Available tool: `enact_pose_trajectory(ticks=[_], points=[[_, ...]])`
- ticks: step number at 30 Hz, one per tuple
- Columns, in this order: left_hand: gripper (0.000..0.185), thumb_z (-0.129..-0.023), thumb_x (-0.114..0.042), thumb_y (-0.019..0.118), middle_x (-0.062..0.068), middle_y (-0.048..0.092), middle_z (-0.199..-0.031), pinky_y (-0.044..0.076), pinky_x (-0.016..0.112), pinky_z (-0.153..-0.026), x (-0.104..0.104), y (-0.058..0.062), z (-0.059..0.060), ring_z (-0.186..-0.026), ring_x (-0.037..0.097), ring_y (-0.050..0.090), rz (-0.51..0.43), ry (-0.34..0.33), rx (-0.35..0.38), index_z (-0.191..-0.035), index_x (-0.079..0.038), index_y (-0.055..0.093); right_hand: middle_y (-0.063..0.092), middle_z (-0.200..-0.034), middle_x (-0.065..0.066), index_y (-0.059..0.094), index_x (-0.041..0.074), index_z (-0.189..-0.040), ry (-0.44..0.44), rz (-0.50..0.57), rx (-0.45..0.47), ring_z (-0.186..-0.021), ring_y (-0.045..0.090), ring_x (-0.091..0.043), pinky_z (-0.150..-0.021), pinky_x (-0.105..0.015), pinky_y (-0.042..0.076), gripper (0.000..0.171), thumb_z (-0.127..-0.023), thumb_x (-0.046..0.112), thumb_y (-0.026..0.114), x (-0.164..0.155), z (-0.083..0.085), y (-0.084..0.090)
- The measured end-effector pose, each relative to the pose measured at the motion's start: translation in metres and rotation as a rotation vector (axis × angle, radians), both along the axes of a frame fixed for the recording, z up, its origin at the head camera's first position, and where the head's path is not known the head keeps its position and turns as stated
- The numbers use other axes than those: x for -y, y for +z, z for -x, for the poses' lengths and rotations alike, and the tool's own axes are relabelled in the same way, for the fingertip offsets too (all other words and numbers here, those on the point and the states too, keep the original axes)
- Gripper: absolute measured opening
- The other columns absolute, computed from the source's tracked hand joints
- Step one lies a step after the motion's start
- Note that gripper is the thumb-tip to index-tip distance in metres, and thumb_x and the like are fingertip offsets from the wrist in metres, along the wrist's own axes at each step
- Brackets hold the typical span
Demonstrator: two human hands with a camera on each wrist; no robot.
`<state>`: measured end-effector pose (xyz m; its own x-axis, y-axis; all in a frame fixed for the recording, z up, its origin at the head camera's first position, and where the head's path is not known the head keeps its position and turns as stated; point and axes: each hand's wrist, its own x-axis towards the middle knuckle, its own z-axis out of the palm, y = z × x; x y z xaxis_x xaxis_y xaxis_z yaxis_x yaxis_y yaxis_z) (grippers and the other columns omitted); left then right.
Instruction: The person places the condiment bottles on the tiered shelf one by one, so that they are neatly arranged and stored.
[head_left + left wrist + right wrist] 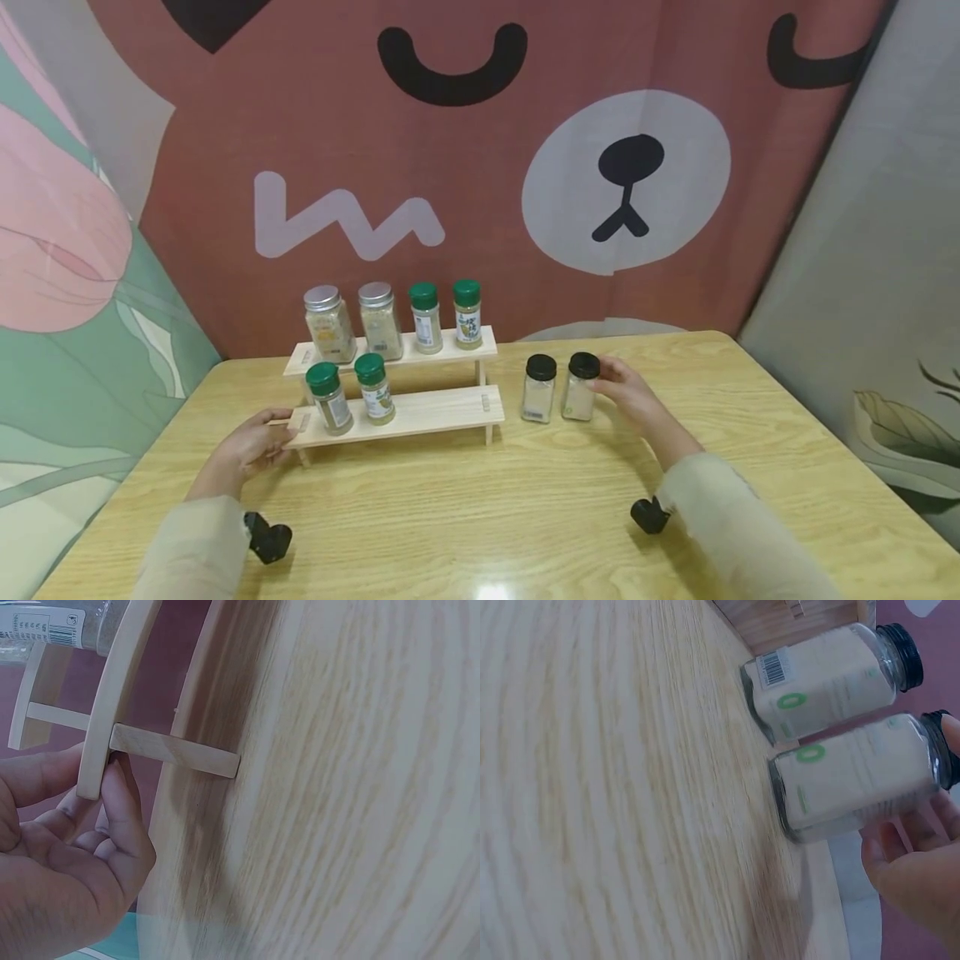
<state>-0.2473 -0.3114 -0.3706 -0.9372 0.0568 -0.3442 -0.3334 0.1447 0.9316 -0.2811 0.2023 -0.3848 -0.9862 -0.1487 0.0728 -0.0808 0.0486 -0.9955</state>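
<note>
My left hand (255, 442) pinches the left end of the lower tier of a wooden two-tier rack (442, 408), thumb and fingers on either face of the board (112, 705). On the right, my right hand (626, 390) grips a square glass spice jar with a black lid (579, 392), fingers around its upper part. A matching black-lidded jar (538, 393) stands just left of it, near the rack's right end. In the right wrist view both jars show pale contents, and the held jar (855, 776) is the nearer one.
Two silver-lidded jars (381, 325) and two green-capped shakers (426, 321) stand on the upper tier. Two more green-capped shakers (375, 392) sit on the left part of the lower tier. Behind the wooden table (450, 517) hangs a printed curtain (337, 125).
</note>
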Motion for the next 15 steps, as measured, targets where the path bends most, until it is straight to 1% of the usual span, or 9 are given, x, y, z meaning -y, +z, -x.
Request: enact_pose_trajectory(ticks=[3, 5, 9, 11, 15], points=[[0.052, -0.084, 0.001, 0.047, 0.006, 0.044, -0.090, 0.044, 0.026, -0.062, 0.000, 0.000, -0.001, -0.066, 0.010, 0.051, -0.008, -0.005, -0.002, -0.127, 0.007, 0.017, 0.048, -0.102, 0.002, 0.031, -0.007, -0.124, -0.003, -0.001, 0.001, -0.091, 0.046, -0.006, -0.089, -0.033, 0.030, 0.052, -0.081, 0.006, 0.057, 0.003, 0.002, -0.002], [0.052, -0.084, 0.001, 0.047, 0.006, 0.044, -0.090, 0.044, 0.026, -0.062, 0.001, 0.001, -0.001, -0.066, 0.010, 0.050, -0.006, -0.007, -0.004, -0.127, 0.007, 0.018, 0.049, -0.098, 0.005, 0.035, -0.006, -0.120, -0.009, 0.002, 0.002, -0.090, 0.047, -0.006, -0.087, -0.032, 0.031, 0.048, -0.080, 0.005, 0.058, 0.005, 0.003, -0.003], [0.053, -0.084, 0.001, 0.047, 0.006, 0.044, -0.091, 0.044, 0.026, -0.063, 0.001, 0.002, -0.002, -0.067, 0.010, 0.050, 0.010, -0.003, -0.005, -0.127, 0.008, 0.017, 0.050, -0.095, 0.005, 0.042, -0.003, -0.111, -0.041, 0.015, 0.001, -0.089, 0.047, -0.009, -0.087, -0.034, 0.032, 0.039, -0.078, 0.003, 0.061, 0.011, 0.004, -0.002], [0.053, -0.084, 0.000, 0.047, 0.006, 0.044, -0.092, 0.044, 0.026, -0.063, 0.001, 0.002, -0.002, -0.067, 0.010, 0.050, 0.012, 0.003, -0.004, -0.127, 0.007, 0.017, 0.050, -0.095, 0.004, 0.043, -0.003, -0.110, -0.059, 0.006, 0.003, -0.090, 0.047, -0.010, -0.089, -0.036, 0.030, 0.038, -0.077, 0.004, 0.061, 0.013, 0.004, 0.000], [0.052, -0.084, 0.001, 0.047, 0.007, 0.042, -0.094, 0.044, 0.026, -0.063, -0.002, 0.003, -0.002, -0.069, 0.010, 0.050, 0.002, 0.005, -0.004, -0.127, 0.008, 0.017, 0.049, -0.097, 0.002, 0.042, -0.004, -0.113, -0.100, -0.024, 0.017, -0.092, 0.044, -0.011, -0.092, -0.040, 0.026, 0.042, -0.077, 0.006, 0.062, 0.014, 0.004, 0.002]])
